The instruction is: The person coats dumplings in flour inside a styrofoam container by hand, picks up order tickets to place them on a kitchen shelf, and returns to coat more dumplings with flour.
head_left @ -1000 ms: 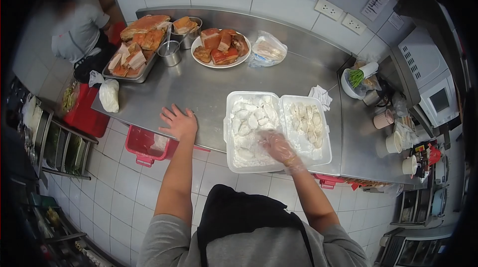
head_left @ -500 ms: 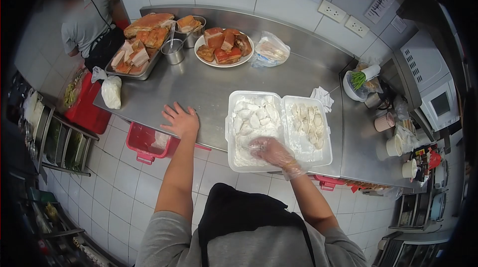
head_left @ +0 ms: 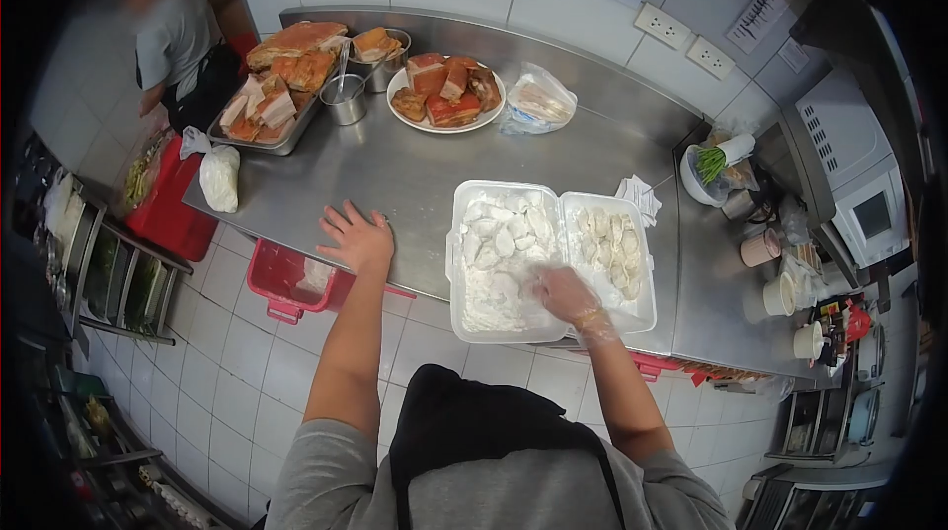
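My left hand (head_left: 356, 237) lies flat on the steel counter (head_left: 415, 174), its bare fingers spread. My right hand (head_left: 565, 295) wears a clear plastic glove and hovers over the middle ridge of a white foam box (head_left: 654, 278). Motion smears its fingertips, so what they hold, if anything, is not visible. Pale pieces coated in white flour (head_left: 509, 234) fill the box's left half, with loose powder toward the near edge. Several floured pieces (head_left: 609, 248) sit in rows in the right half.
Behind the box stand a plate of roasted pork (head_left: 452, 113), a bagged white packet (head_left: 541, 100) and a steel cup (head_left: 346, 103). A metal tray of pork (head_left: 259, 115) and a tied white bag (head_left: 219, 181) are at left. Another person (head_left: 178, 36) works beyond; a microwave (head_left: 869, 204) is at right.
My right hand has shifted right, from over the left half of the foam box to its middle ridge. My left hand stays put. The other person has straightened slightly.
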A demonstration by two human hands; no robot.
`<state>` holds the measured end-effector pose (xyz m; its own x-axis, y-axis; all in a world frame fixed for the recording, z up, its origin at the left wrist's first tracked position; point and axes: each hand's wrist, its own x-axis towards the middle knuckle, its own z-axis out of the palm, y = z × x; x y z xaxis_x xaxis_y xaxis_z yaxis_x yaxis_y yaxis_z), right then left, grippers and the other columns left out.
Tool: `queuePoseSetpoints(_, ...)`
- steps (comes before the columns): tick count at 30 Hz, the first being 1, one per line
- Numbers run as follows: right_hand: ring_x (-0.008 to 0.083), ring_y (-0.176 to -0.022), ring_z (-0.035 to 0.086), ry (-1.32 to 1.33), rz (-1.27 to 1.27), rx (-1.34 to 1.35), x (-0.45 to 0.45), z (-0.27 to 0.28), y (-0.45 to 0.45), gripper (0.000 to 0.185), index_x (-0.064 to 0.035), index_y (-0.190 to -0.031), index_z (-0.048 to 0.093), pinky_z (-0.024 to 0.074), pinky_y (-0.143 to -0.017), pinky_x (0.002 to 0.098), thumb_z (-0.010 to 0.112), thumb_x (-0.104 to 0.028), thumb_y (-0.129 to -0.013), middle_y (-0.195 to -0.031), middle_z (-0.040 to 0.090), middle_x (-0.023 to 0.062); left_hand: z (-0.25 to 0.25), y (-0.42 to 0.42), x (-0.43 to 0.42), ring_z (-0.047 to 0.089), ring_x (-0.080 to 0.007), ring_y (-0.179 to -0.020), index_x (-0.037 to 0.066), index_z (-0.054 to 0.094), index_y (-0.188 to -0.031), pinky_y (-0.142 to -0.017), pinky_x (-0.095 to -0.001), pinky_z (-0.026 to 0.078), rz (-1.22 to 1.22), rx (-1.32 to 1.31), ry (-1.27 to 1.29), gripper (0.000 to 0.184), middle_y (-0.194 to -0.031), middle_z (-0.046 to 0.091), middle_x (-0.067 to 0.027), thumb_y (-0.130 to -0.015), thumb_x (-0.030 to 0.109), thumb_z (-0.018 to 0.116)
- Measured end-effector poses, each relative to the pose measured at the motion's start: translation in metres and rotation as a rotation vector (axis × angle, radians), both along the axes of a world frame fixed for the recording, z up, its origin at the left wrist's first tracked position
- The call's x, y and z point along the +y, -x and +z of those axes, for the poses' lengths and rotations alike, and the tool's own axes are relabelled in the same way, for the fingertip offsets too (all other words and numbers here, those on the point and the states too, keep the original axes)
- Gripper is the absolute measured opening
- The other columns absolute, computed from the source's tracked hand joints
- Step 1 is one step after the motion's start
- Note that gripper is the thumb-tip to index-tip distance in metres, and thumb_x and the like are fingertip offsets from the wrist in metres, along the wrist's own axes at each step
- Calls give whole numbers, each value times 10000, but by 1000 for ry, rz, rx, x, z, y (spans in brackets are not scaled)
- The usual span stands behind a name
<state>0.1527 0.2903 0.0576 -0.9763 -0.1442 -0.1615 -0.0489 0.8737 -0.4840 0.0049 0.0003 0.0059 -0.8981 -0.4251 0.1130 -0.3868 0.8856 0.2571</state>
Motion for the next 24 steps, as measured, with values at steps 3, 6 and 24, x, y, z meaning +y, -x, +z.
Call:
queuePoseSetpoints(3,393,-931,602,-71,32,3,-21,2,-22,437,55,-1101,591,455,-871,431,614,-275,-816,-991,634,255,1,-1,0,138,-360,-1407,97,330,-1413,-1039,-679,139,-1,4,4,601,-1516,184,-180,-903,404,413)
queuePoseSetpoints(6,387,-928,601,-172,-26,209,-37,-37,-34,404,51,-1061,607,460,-862,427,632,-253,-796,-990,630,253,-1,0,0,140,-360,-1405,96,333,-1411,-1039,-680,141,-1,13,0,604,-1513,191,-180,-900,405,420)
queuePoseSetpoints(24,399,-1068,524,145,19,187,-46,-38,4,439,-13,-1162,521,429,-926,445,619,-195,-775,-1123,552,253,3,-1,-1,136,-354,-1407,101,325,-1415,-1041,-683,131,3,0,-12,623,-1520,182,-170,-892,417,445)
